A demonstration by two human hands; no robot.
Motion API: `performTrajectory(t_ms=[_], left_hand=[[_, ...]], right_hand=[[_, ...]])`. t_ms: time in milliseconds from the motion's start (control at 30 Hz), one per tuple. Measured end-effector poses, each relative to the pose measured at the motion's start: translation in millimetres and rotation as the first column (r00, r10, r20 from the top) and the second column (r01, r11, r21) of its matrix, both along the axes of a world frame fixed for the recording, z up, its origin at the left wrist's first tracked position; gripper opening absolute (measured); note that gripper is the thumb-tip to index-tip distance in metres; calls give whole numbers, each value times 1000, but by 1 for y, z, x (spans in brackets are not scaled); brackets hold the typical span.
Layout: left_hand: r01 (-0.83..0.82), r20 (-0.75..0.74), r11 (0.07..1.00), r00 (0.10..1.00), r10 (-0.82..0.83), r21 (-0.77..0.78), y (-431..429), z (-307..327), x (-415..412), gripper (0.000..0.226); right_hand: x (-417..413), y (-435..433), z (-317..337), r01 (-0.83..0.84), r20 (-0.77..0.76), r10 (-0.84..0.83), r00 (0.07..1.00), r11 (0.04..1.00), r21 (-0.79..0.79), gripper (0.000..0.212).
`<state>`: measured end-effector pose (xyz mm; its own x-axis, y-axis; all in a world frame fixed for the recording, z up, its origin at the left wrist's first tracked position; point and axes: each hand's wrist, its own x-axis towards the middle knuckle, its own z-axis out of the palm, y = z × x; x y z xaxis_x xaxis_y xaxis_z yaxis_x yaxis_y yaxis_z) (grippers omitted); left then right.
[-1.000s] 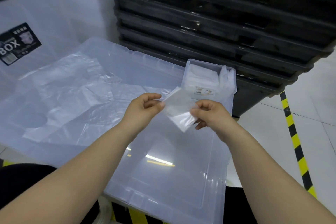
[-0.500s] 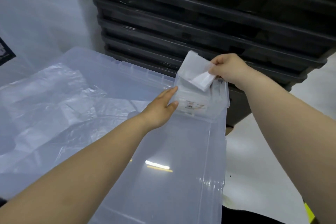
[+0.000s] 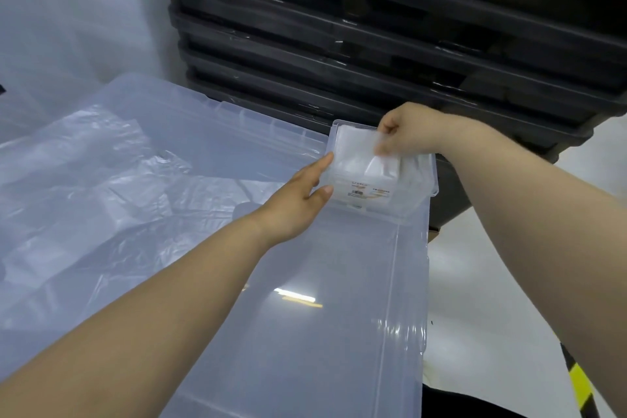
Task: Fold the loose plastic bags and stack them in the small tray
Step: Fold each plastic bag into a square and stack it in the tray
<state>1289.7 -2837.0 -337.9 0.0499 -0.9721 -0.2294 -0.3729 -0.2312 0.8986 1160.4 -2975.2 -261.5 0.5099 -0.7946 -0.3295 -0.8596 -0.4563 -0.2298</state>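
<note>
A small clear tray (image 3: pixel 419 195) with a printed label stands at the far right corner of a large translucent bin lid (image 3: pixel 305 316). My right hand (image 3: pixel 407 134) pinches a folded clear plastic bag (image 3: pixel 359 154) and holds it down inside the tray, over other folded bags. At the tray's left wall, my left hand (image 3: pixel 298 195) touches it with straight fingers and the thumb against the front. Loose crumpled plastic bags (image 3: pixel 84 187) lie spread over the left part of the lid.
A stack of black plastic pallets (image 3: pixel 390 27) rises right behind the tray. A white wall is at the left. Pale floor with a yellow-black stripe (image 3: pixel 587 387) lies to the right of the lid.
My right hand carried the folded bag from in front of me up over the tray and lowered it into the tray. My left hand let go of the bag and moved to the tray's left side.
</note>
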Motion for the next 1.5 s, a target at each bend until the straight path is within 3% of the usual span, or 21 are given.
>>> performTrajectory(t_ms=[167, 267, 367, 500, 567, 700, 933, 1133, 1233, 1367, 1500], left_hand=[[3, -15, 1000, 1000, -3, -10, -1, -2, 1, 51], [10, -22, 1000, 1000, -10, -9, -3, -4, 0, 51], [8, -26, 1000, 1000, -8, -16, -4, -4, -1, 52], [16, -18, 1000, 1000, -16, -14, -5, -4, 0, 51], [18, -19, 1000, 1000, -18, -16, -4, -4, 1, 51], [10, -20, 1000, 1000, -11, -26, -5, -4, 0, 51], [15, -3, 1000, 1000, -15, -16, -8, -5, 2, 50], [31, 75, 1000, 997, -31, -5, -5, -6, 2, 59], [12, 166, 998, 986, -2, -61, 13, -7, 4, 63], [52, 409, 994, 913, -8, -97, 54, -8, 18, 47], [42, 587, 999, 809, -42, 14, 95, -2, 36, 42]], right_hand=[[7, 12, -14, -201, -222, 126, 967, 912, -357, 39], [7, 20, -17, -309, -231, 222, 947, 827, -470, 47], [12, 25, -17, -249, -63, 246, 967, 869, -427, 40], [14, 21, -19, -80, 122, 143, 982, 905, -419, 38], [14, 19, -20, -43, 212, 122, 970, 939, -342, 29], [17, 14, -31, -105, 107, 109, 988, 994, -43, 14], [23, 4, -50, -46, 48, 41, 998, 993, 111, 6], [27, 12, -44, -12, 36, 9, 999, 996, 83, 4], [25, 31, -31, 29, 230, -16, 973, 998, -54, 6], [23, 84, -27, 36, 430, 78, 899, 967, -250, 11], [23, 141, -66, -150, 321, 199, 926, 974, -172, 27]])
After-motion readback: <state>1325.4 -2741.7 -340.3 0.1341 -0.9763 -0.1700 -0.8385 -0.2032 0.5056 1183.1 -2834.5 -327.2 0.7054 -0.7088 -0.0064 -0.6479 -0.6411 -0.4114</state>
